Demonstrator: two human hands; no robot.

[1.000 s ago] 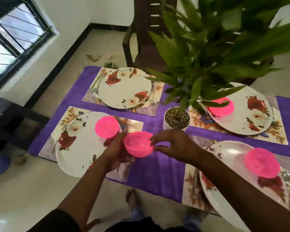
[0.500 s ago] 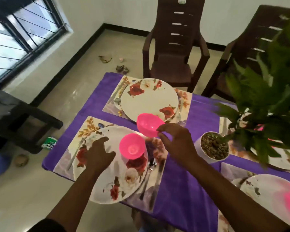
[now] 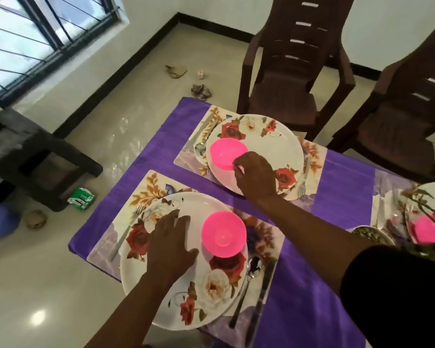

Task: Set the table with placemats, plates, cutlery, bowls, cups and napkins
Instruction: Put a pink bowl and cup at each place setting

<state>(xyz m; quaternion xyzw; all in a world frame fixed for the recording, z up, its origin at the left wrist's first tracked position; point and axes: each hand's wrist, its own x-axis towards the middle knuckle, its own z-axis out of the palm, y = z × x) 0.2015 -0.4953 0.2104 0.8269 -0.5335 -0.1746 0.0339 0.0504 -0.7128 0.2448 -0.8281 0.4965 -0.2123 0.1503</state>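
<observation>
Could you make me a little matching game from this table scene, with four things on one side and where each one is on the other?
Things:
1. Right hand
2. Left hand
3. Spoon
4. Green packet

Places:
A. On the floor beside the table
B. On the near plate, fingers spread flat
C. At the rim of the pink bowl on the far plate
D. On the placemat, right of the near plate

Pairs: 1-C, 2-B, 3-D, 4-A

head cam | above table (image 3: 337, 187), facing down-forward (close, wide-angle)
</observation>
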